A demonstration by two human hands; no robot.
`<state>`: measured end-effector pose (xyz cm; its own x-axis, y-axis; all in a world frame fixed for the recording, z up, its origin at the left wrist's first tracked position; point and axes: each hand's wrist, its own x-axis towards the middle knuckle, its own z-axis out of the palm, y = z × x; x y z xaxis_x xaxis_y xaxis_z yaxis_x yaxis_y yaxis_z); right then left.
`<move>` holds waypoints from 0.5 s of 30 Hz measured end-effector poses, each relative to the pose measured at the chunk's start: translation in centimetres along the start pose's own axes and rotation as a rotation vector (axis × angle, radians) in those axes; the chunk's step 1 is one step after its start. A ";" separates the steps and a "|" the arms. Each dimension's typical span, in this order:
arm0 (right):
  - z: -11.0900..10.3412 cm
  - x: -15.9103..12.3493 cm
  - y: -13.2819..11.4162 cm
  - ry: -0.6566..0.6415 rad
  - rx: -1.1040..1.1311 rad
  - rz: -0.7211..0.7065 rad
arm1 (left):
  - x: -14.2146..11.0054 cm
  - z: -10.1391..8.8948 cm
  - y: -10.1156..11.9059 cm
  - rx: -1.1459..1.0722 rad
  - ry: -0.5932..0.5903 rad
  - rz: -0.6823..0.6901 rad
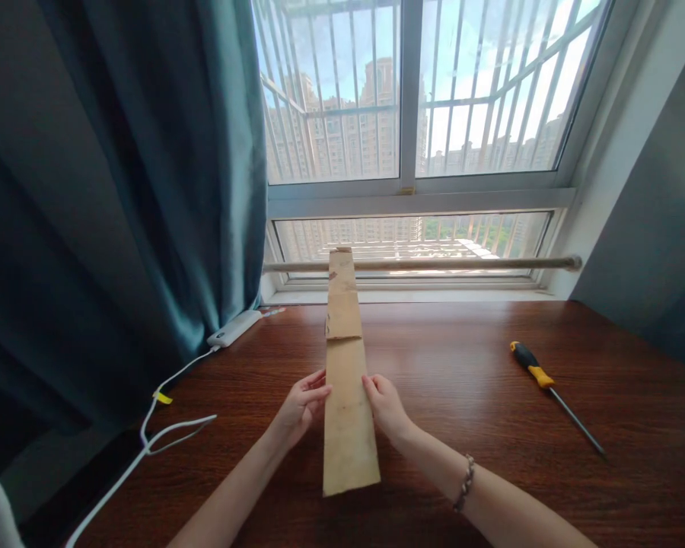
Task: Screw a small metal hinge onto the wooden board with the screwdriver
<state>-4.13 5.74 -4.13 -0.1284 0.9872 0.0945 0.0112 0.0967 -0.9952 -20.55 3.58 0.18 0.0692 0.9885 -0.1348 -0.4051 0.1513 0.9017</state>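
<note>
A long, narrow strip of cardboard (351, 426) is held out over the table, its far end rising in front of the window rail. Across its upper part runs a fold or overlapping edge, and the tan surface has stains. My left hand (304, 403) grips the left edge, thumb on top and fingers partly hidden. On the opposite edge, my right hand (386, 403) is closed with the thumb on the face of the strip; its other fingers are mostly hidden underneath. A bracelet circles the right wrist.
On the right of the brown wooden table (445, 441) lies a screwdriver (540, 375) with a black and yellow handle. A white power strip (235, 329) and its cable are at the left, beside a dark curtain (205, 152). A metal rail (457, 264) crosses the window behind.
</note>
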 end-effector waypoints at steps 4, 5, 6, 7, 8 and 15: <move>4.4 1.6 0.2 0.059 -0.075 0.039 | 0.4 -3.0 2.0 -0.002 0.051 -0.014; 5.1 1.8 0.1 0.061 -0.078 0.046 | 0.5 -3.5 2.3 -0.004 0.049 -0.018; 5.6 1.9 0.0 0.061 -0.080 0.054 | 0.6 -4.0 2.6 -0.003 0.040 -0.022; 6.1 1.9 0.0 0.060 -0.082 0.062 | 0.7 -4.4 2.8 0.001 0.025 -0.029; 6.5 1.9 0.0 0.059 -0.084 0.071 | 0.8 -4.8 2.9 0.006 0.011 -0.035; 7.8 1.7 0.3 0.061 -0.110 0.115 | 1.5 -7.0 2.7 0.031 0.002 -0.065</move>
<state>-12.05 6.42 -4.46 -0.0600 0.9981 -0.0154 0.1311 -0.0074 -0.9913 -27.94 5.48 -0.50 0.0921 0.9766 -0.1944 -0.3713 0.2149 0.9033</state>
